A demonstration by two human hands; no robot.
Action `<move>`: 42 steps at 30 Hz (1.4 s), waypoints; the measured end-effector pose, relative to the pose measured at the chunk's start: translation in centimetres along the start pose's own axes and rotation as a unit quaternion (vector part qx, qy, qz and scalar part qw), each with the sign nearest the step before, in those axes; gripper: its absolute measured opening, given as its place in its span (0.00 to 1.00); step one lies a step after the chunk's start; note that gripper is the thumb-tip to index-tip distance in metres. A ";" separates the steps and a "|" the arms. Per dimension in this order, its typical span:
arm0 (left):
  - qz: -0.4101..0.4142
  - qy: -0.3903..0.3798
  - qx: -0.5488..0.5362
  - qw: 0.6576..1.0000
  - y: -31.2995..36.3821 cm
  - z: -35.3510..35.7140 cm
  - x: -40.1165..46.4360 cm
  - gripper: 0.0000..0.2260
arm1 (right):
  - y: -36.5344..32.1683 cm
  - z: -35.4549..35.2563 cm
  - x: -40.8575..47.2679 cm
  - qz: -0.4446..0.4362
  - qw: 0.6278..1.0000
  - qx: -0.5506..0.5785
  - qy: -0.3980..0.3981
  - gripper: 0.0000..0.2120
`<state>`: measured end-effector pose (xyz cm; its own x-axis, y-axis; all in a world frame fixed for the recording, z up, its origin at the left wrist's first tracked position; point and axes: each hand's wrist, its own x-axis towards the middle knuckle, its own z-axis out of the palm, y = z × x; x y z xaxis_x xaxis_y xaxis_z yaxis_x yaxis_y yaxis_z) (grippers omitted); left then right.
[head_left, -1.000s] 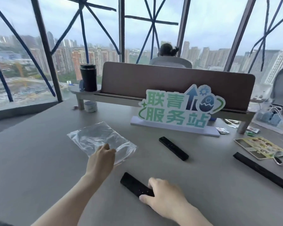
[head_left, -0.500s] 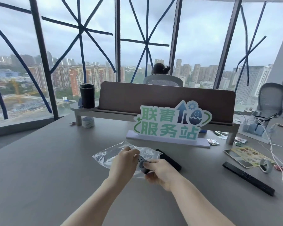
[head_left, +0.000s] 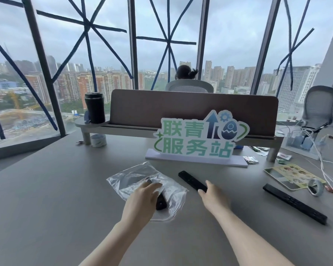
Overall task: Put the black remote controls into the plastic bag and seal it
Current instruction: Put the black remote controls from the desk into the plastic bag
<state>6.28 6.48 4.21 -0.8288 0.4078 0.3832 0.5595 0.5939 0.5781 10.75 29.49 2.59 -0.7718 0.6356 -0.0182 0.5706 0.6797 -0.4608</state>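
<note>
My left hand (head_left: 142, 196) lay flat and open on the bag (head_left: 148, 189), pinning it to the grey table (head_left: 46, 198) without gripping anything. Half a second before, both hands had been working one remote into the bag's mouth; now that remote (head_left: 161, 202) sat inside the clear plastic, its dark end showing beside my thumb. My right hand (head_left: 212, 194) had let go and moved right, fingers loosely spread and touching the near end of a second remote (head_left: 192, 181), not yet closed on it. A third remote (head_left: 294, 203) lay well apart to the right. One was in, two remained, and the bag was unsealed.
</note>
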 end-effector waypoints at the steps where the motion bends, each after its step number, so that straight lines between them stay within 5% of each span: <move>1: -0.003 -0.003 0.005 1.000 0.0 0.0 -0.1 0.13 | -0.1 0.4 0.2 -0.009 1.000 -0.015 0.008 0.20; 6: -0.016 -0.005 0.007 1.000 -0.2 0.7 0.2 0.08 | 0.7 -0.5 0.2 0.029 0.988 0.133 -0.075 0.11; 10: -0.030 -0.011 -0.004 0.999 0.7 3.0 1.5 0.09 | 4.9 -4.2 -2.1 0.075 0.957 0.280 -0.021 0.13; 14: -0.049 -0.026 -0.023 0.998 3.2 5.1 2.4 0.09 | 6.9 -4.3 -5.3 0.045 0.987 0.152 -0.024 0.14; 18: -0.040 -0.030 -0.035 0.998 3.6 5.5 2.3 0.10 | 5.4 -2.6 -7.7 0.019 0.998 -0.052 -0.035 0.27; 24: -0.037 -0.010 -0.043 0.998 3.0 4.2 2.1 0.09 | 4.7 -3.7 -8.7 0.034 0.988 -0.123 -0.083 0.17; 27: -0.026 -0.008 -0.054 0.998 3.7 4.1 2.0 0.09 | 6.1 -5.1 -9.3 0.024 0.995 0.023 -0.097 0.12; 30: 0.005 0.000 -0.067 0.998 4.9 4.2 2.3 0.09 | 6.2 -7.0 -9.9 0.017 0.937 0.296 -0.184 0.11; 35: 0.042 -0.011 -0.086 0.995 6.9 4.0 2.1 0.10 | 1.4 -7.2 -8.4 0.009 0.899 0.287 -0.331 0.04; 38: 0.041 0.010 -0.098 0.994 6.8 3.1 2.0 0.10 | -1.5 -5.8 -6.9 0.024 0.870 0.383 -0.310 0.06; 42: 0.029 0.028 -0.105 0.994 5.8 2.2 2.0 0.09 | 0.2 -5.1 -7.3 0.029 0.917 0.356 -0.176 0.12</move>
<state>7.89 12.30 6.72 -0.7976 0.3941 0.4566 0.5973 0.4102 0.6892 17.96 26.90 7.18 -0.8602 0.4199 -0.2893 0.3826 0.1566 -0.9105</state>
